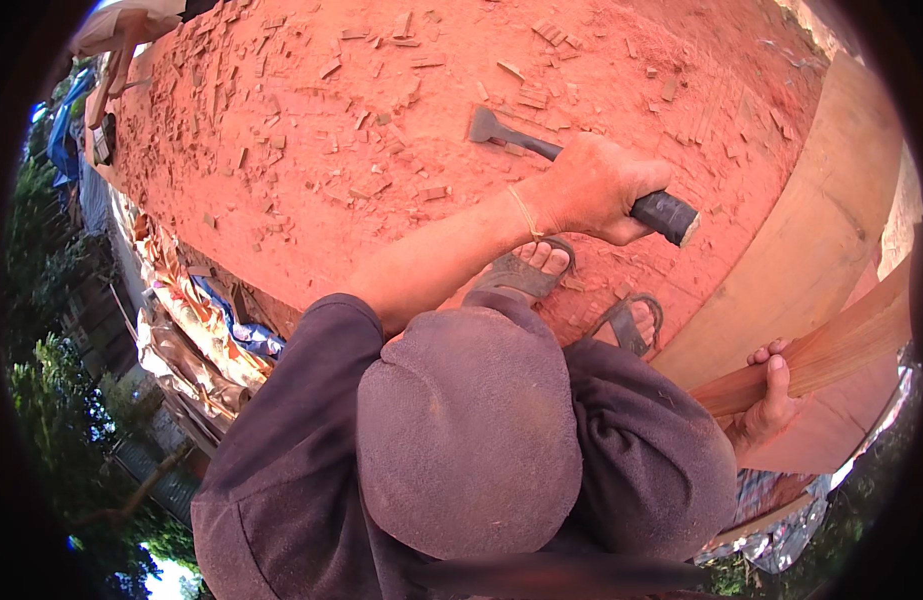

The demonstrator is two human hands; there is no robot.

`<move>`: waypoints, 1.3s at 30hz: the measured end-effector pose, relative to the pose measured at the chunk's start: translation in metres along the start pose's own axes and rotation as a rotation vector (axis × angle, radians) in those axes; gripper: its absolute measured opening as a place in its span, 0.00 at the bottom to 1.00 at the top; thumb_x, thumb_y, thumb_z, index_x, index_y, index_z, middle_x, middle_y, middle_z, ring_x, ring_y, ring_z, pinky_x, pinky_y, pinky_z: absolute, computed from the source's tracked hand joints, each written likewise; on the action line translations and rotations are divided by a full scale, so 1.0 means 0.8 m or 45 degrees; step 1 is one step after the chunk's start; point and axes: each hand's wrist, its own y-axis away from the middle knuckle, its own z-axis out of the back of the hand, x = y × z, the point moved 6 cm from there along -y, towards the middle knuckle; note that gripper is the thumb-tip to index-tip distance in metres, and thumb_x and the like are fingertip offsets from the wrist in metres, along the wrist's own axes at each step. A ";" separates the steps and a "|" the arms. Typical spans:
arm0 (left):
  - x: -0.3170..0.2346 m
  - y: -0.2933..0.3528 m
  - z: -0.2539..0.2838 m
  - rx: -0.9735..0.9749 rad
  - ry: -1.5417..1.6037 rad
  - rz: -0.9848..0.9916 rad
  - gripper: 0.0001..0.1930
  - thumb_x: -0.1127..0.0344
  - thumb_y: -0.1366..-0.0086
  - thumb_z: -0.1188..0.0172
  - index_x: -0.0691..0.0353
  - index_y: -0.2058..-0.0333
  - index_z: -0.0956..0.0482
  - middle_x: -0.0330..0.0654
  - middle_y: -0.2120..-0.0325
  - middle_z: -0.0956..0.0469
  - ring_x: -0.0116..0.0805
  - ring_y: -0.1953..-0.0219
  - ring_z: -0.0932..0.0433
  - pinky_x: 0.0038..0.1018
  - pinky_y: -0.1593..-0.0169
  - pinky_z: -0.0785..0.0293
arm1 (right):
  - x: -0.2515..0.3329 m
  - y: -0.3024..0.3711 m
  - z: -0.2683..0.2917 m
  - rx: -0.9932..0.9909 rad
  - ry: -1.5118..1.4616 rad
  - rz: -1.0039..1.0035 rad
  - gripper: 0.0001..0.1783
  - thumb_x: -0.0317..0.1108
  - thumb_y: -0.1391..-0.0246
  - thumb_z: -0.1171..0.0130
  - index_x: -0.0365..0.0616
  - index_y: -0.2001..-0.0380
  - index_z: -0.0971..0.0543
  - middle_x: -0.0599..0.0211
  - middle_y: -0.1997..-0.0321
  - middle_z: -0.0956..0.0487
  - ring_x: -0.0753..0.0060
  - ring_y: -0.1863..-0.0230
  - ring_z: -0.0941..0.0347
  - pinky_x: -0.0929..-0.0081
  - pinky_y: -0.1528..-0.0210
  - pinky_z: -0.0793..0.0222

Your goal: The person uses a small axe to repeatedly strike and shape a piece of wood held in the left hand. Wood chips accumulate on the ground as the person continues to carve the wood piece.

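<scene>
My left hand is closed round the dark-wrapped handle of a long hand tool. Its flared, flat metal head points left, above the reddish ground; whether this is a chisel or an adze I cannot tell. At the right, my right hand grips the edge of a long wooden plank, thumb on the near side and fingertips showing past the edge. A wide pale board lies beyond the plank. Part of the right forearm is hidden by the dark sleeve.
Wood chips lie scattered over the red ground. My sandalled feet are close below the tool. At the far left are a person's legs. Crumpled sheeting lies along the left edge, with trees beyond.
</scene>
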 end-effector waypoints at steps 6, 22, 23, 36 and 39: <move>0.009 -0.004 0.013 -0.077 -0.011 0.016 0.13 0.63 0.54 0.28 0.54 0.74 0.25 0.41 0.80 0.24 0.47 0.76 0.21 0.38 0.74 0.27 | 0.092 -0.044 -0.024 0.055 -0.480 0.379 0.27 0.37 0.46 0.36 0.38 0.45 0.29 0.59 0.54 0.25 0.63 0.55 0.26 0.61 0.48 0.27; 0.027 0.001 0.003 -0.087 -0.138 0.024 0.12 0.62 0.53 0.28 0.53 0.74 0.25 0.42 0.81 0.23 0.49 0.76 0.20 0.39 0.75 0.27 | 0.050 -0.010 -0.097 0.031 -0.506 0.154 0.17 0.24 0.47 0.41 0.35 0.53 0.28 0.59 0.59 0.24 0.69 0.62 0.25 0.69 0.60 0.26; 0.028 0.001 0.001 -0.092 -0.149 0.018 0.12 0.62 0.52 0.28 0.53 0.74 0.25 0.42 0.81 0.23 0.49 0.76 0.20 0.39 0.75 0.27 | 0.054 -0.013 -0.100 -0.027 -0.778 0.190 0.17 0.23 0.47 0.43 0.35 0.53 0.29 0.58 0.58 0.24 0.67 0.61 0.26 0.68 0.59 0.25; -0.010 0.036 0.019 0.210 0.018 0.080 0.11 0.61 0.54 0.31 0.52 0.74 0.25 0.43 0.83 0.23 0.49 0.75 0.18 0.43 0.72 0.24 | -0.026 0.014 -0.064 0.178 0.163 -0.052 0.15 0.21 0.48 0.38 0.33 0.56 0.25 0.61 0.67 0.22 0.70 0.71 0.24 0.72 0.65 0.25; -0.009 0.036 0.021 0.090 -0.001 0.080 0.11 0.63 0.53 0.31 0.55 0.72 0.25 0.43 0.79 0.22 0.49 0.75 0.19 0.41 0.72 0.26 | 0.006 -0.014 -0.035 0.065 0.059 0.026 0.16 0.21 0.47 0.38 0.33 0.54 0.26 0.59 0.61 0.23 0.68 0.66 0.24 0.70 0.62 0.24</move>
